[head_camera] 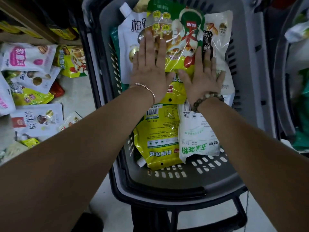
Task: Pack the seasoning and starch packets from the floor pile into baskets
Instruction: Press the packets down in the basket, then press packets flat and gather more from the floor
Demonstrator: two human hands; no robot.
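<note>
A grey plastic basket [250, 91] fills the middle of the head view, with several packets lying in it. On top at the far end lies a green-and-yellow seasoning packet [177, 36]. My left hand [150, 69] lies flat on its left edge, fingers spread. My right hand [202, 76] presses flat on its right edge, palm down. Under them show a white spouted pouch [128, 39] and a white mushroom packet [219, 36]. Nearer me lie a yellow packet [158, 136], back side up, and a white starch bag [195, 136]. The floor pile [33, 84] of packets sits at the left.
A shelf unit [38, 25] with dark bottles and yellow price tags stands behind the pile at upper left. A second grey basket [284, 81] holding green and white packets is at the right edge. The basket's dark handle [184, 213] lies on the pale floor near me.
</note>
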